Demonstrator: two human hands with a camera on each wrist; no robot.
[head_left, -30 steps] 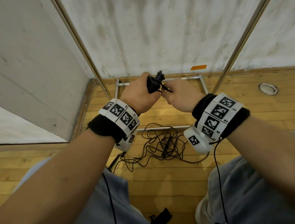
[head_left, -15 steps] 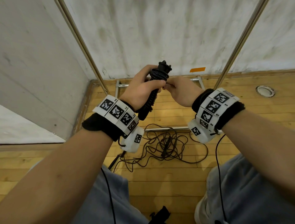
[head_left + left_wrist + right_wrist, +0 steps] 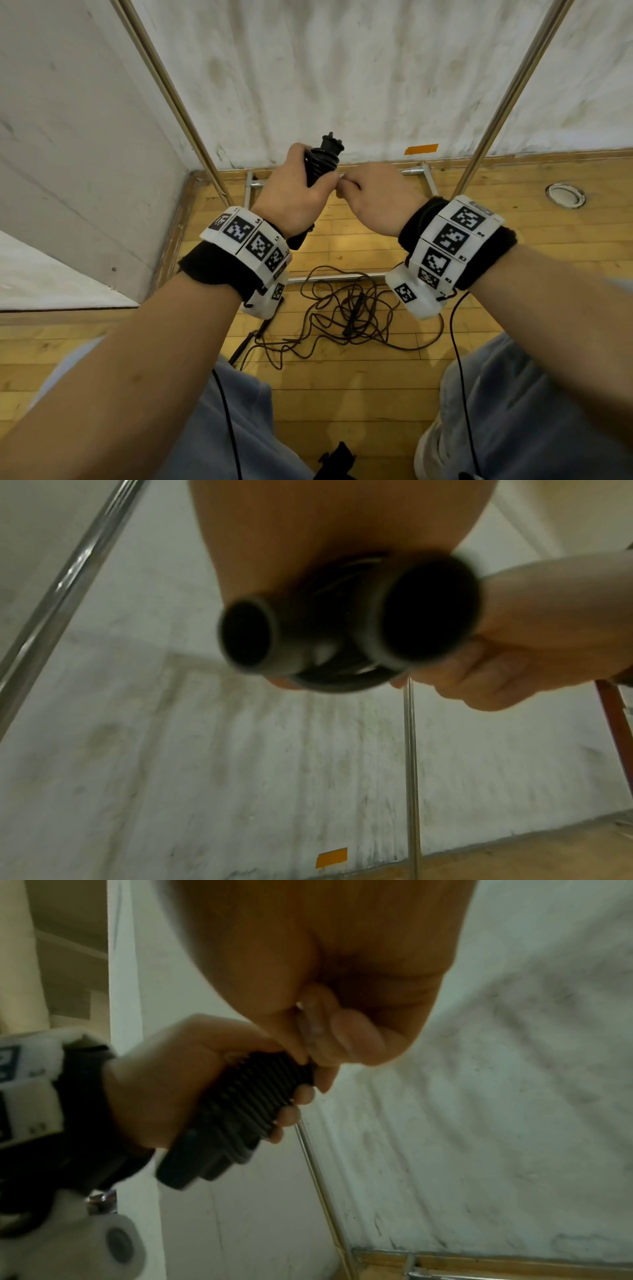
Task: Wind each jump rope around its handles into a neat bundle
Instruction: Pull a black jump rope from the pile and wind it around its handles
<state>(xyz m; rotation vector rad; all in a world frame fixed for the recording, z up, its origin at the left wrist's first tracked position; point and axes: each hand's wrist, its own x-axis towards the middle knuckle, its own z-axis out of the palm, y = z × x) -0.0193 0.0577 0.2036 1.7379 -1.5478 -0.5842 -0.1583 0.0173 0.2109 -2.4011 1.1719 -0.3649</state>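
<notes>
Your left hand (image 3: 297, 192) is up in front of you, fist wrapped round the wound jump rope bundle (image 3: 320, 163), held about upright with the cap end poking out above your knuckles and the butt ends sticking out below by the wrist. From the left wrist view you can see the two round handle ends (image 3: 349, 626) side by side, with cord looped round them. The right wrist view shows the ribbed coils (image 3: 253, 1096) packed tight down the handles, your fingertips (image 3: 291, 1115) curling over the edge.

Your right hand (image 3: 378, 198) is just beside it, knuckles up, fingers curled in, thumb and forefinger nipped together right against the bundle where the left thumb sits. Looks like a pinch on the cord end, but the cord itself is hidden there, so I can't tell for sure what's in that grip.

Both wrists have the black bands with white marker tags (image 3: 253, 240).

Down on the wooden floor (image 3: 342, 394), between your knees, there's a second rope (image 3: 346, 308) lying in a loose tangle, its dark handle in the middle of the mess. It's draped partly over the metal frame rail (image 3: 339, 277). Two angled metal poles (image 3: 164, 92) rise against the scuffed white wall (image 3: 342, 68), with an orange tape strip (image 3: 421, 149) near the skirting.
</notes>
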